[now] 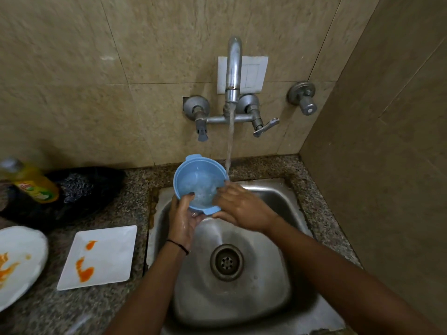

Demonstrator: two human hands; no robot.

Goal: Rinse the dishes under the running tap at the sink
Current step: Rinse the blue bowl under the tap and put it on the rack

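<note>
While the blue bowl (196,184) is gripped by its rim over the sink (278,201) (left hand (183,221) and right hand (242,209) both curled on it), the water stream (229,146) is met only at its right edge. A rightward shift is called for.

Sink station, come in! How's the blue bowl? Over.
Left hand grips blue bowl from below. Right hand holds its rim under water stream. Stained square plate, round plate wait on counter. Nothing blocking.
</note>
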